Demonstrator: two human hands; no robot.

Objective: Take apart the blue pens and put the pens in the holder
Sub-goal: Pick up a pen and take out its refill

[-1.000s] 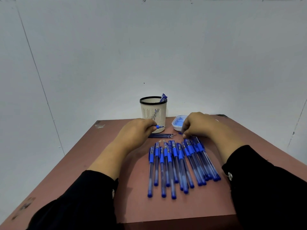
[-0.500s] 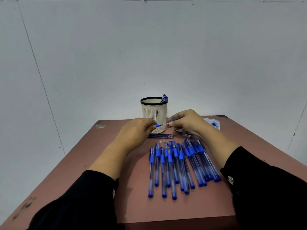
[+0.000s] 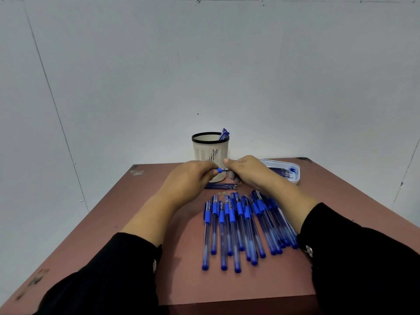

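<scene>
Left hand (image 3: 189, 180) gripped blue pen (image 3: 219, 170); right hand (image 3: 246, 170) pinched its tip, before holder (image 3: 211, 153). Pen row (image 3: 241, 226) lay on counter (image 3: 118, 214).

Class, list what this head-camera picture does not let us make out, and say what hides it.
- Pen between the hands: body hidden inside the left hand.
- Its tip: covered by right hand fingers.
- Holder contents: wall hides all but one blue end.
- Tray contents: too small and partly behind the right hand.
</scene>
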